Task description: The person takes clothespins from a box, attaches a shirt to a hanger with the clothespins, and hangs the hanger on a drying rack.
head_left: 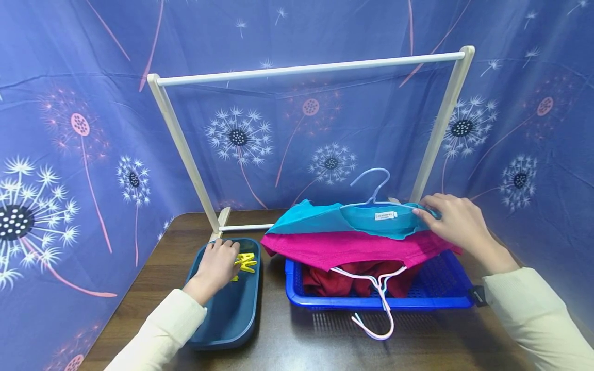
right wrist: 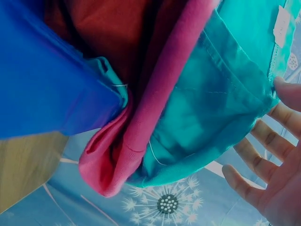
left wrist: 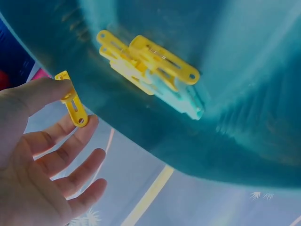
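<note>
Over the far end of a dark blue-green tub (head_left: 248, 322), my left hand (head_left: 218, 265) pinches a yellow clothespin (left wrist: 75, 106) between thumb and fingers, the other fingers loosely spread. More yellow clothespins (head_left: 247, 262) lie in the tub, with light teal ones (left wrist: 181, 96) beside them in the left wrist view. My right hand (head_left: 457, 221) pinches the shoulder edge of a teal shirt (head_left: 315, 216) with a white neck label. A pale blue hanger (head_left: 373, 193) sits in its neckline, hook up. Below the teal shirt lies a magenta shirt (head_left: 334, 247), with pale hangers (head_left: 386, 309) hooking toward me.
Under the shirts stands a blue plastic basket (head_left: 371, 303) holding dark red cloth (head_left: 325, 281). Behind rises a wooden rack with a white top bar (head_left: 311, 68). The brown table (head_left: 148, 293) meets a blue dandelion-patterned curtain (head_left: 278, 31) at the back and sides.
</note>
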The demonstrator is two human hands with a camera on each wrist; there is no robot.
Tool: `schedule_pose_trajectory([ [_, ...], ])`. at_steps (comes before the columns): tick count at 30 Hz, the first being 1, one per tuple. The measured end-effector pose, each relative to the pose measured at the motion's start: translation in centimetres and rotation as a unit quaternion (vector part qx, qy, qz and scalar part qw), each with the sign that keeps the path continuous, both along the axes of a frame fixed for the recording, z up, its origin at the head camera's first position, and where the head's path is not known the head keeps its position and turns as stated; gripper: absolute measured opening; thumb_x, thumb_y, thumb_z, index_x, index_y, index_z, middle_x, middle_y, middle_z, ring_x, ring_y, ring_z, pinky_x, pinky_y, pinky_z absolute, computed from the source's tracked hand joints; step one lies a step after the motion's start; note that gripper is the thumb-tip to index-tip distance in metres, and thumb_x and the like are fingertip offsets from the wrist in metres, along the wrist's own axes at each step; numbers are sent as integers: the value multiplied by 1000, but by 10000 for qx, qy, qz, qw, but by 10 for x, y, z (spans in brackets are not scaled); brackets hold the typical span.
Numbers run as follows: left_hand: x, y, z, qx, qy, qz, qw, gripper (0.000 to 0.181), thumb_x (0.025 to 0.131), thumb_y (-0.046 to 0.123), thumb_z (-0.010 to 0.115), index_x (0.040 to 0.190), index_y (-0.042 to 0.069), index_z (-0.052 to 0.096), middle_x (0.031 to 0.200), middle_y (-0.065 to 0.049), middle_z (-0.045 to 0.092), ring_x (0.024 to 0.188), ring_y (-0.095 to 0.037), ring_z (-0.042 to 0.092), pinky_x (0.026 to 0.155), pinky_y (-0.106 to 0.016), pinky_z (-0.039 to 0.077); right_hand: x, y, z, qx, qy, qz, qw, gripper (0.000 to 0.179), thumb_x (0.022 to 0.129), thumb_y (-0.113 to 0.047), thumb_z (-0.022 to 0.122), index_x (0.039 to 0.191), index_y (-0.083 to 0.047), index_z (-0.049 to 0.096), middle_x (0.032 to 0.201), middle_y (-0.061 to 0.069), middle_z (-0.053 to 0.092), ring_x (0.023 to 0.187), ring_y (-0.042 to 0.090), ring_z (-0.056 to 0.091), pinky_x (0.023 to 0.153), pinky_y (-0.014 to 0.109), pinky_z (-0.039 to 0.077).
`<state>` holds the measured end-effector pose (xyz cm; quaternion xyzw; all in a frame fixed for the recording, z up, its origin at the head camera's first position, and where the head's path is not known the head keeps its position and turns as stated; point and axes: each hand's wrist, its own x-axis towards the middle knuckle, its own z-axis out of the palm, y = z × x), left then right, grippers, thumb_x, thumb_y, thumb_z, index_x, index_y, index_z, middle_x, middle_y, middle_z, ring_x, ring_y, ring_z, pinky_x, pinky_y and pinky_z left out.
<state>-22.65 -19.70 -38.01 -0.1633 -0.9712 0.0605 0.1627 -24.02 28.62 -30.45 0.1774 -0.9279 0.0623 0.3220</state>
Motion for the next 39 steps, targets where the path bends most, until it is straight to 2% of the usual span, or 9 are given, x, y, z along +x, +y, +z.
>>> schedule_pose_trajectory([
  [11,-2,3,26,352,694,-129,9969,30,71,24,74,86,3,59,84,-14,62,84,-33,56,76,-48,45,-2,-1,1,-101,-51,-126,9999,19,78,-30,68,87,-13,68,77,6,66,59,26,57,45,37,38],
  [18,-4,11,46,739,1143,-359,9900,27,73,21,72,87,3,58,82,-13,60,79,-31,54,68,-44,44,-3,-2,1,-135,-109,-158,9997,19,79,-31,68,88,-13,68,79,6,67,64,30,60,47,40,40],
  [23,-3,18,60,970,1358,-539,9845,26,76,20,70,91,3,59,85,-12,58,81,-31,52,69,-44,44,-4,-2,-1,-145,-108,-170,9997,20,79,-31,68,88,-14,68,79,5,67,64,30,60,47,41,40],
  [30,-1,31,77,1127,1439,-746,9803,24,80,20,67,96,4,58,86,-10,54,89,-31,51,73,-42,41,-5,-2,-1,-141,-81,-150,9998,20,79,-31,68,88,-13,69,79,6,67,64,30,60,46,41,40],
  [39,2,49,89,1234,1399,-902,9783,25,82,19,66,101,4,60,94,-9,56,95,-30,51,81,-44,43,-6,-3,0,-165,-201,-199,9995,23,81,-31,67,91,-11,69,83,10,68,64,30,60,47,41,41],
])
